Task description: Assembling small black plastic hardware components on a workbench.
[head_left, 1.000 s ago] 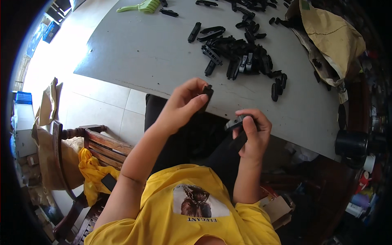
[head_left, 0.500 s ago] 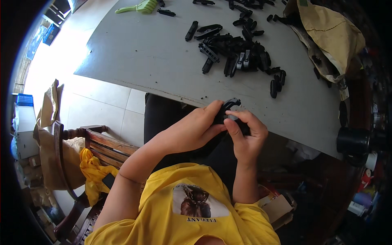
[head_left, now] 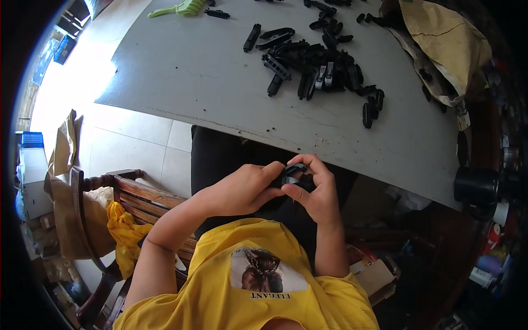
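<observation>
Closer to the yellow shirt (head_left: 214, 264) than half a second ago, left hand (head_left: 250, 190) and right hand (head_left: 318, 195) clamp their fingers on a black plastic part (head_left: 297, 168), near the edge of the bench (head_left: 187, 71).

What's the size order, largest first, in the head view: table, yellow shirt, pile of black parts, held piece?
1. Table
2. Yellow shirt
3. Pile of black parts
4. Held piece, partly hidden
</observation>
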A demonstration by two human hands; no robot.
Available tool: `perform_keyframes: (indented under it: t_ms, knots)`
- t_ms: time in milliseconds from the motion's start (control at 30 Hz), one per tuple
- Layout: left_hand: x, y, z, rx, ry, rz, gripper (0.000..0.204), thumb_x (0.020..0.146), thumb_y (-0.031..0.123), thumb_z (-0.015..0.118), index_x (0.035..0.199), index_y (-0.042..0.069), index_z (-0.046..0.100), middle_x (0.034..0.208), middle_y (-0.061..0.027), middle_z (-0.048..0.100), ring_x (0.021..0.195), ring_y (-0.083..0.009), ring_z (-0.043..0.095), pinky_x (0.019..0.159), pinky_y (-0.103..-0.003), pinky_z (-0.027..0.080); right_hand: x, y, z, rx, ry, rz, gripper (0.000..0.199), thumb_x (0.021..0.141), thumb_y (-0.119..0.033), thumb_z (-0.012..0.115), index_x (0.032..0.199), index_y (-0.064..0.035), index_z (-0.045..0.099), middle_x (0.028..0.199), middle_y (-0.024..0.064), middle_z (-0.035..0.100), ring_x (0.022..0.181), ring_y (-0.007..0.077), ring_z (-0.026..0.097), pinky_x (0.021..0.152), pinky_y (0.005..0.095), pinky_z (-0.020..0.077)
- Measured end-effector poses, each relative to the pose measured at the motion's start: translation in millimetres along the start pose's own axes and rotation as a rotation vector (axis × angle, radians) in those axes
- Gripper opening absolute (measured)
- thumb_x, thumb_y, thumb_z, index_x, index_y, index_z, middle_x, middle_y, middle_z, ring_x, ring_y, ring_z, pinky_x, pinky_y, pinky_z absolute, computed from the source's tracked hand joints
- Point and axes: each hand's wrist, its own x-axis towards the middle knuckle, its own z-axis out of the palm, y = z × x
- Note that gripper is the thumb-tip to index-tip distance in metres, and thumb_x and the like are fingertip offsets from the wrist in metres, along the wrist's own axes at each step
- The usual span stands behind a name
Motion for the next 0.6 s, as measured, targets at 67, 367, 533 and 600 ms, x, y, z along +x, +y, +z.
perform_keyframes:
  t_ms: [67, 367, 533, 600]
  knots:
    - [-4.0, -1.1, 1.1, -0.003, -0.01, 0.0, 0.023, 0.084, 0.012, 0.058, 0.094, -0.002, 0.043, 0.069, -0.0213, 0.056, 0.069, -0.0424, 0.055, 0.056, -0.043, 0.043, 0.2, 9.7, -0.3, -0.125, -0.02, -0.132, 0.037, 0.075, -0.021, 0.077, 0.096, -0.002, 0.054, 0.075, -0.0021, 0.054, 0.064, 0.0038, 0.049, 0.059, 0.0162, 0.0391]
    - [9.9, -12.9, -36.8, 0.415, 0.251, 0.076, 0.029, 0.084, 0.034, 0.06, 0.092, 0.006, 0.059, 0.08, -0.0116, 0.059, 0.077, -0.0307, 0.06, 0.064, -0.039, 0.046, 1.0, 6.0, -18.8, -0.428, 0.085, -0.354, 0.026, 0.084, -0.025, 0.066, 0.093, -0.0019, 0.058, 0.083, 0.0053, 0.059, 0.07, 0.0098, 0.056, 0.064, 0.0231, 0.0468]
    - [82.6, -27.0, -67.8, 0.442, 0.628, 0.017, 0.029, 0.09, 0.036, 0.052, 0.109, 0.013, 0.053, 0.081, -0.0104, 0.06, 0.077, -0.0302, 0.061, 0.063, -0.04, 0.046, 50.9, -13.3, -86.8, -0.914, 0.857, -0.324, 0.021, 0.086, -0.022, 0.064, 0.09, -0.0035, 0.055, 0.078, 0.0029, 0.055, 0.064, 0.0125, 0.054, 0.058, 0.0268, 0.0449]
    - [99.0, -41.8, -70.6, 0.663, 0.637, -0.094, 0.031, 0.091, 0.04, 0.05, 0.111, 0.016, 0.05, 0.084, -0.0102, 0.061, 0.078, -0.0309, 0.061, 0.063, -0.041, 0.046, 65.3, -8.1, -92.2, -1.077, 0.838, -0.304, 0.024, 0.085, -0.024, 0.065, 0.089, -0.0027, 0.055, 0.078, 0.0044, 0.055, 0.065, 0.0159, 0.054, 0.059, 0.0296, 0.0454]
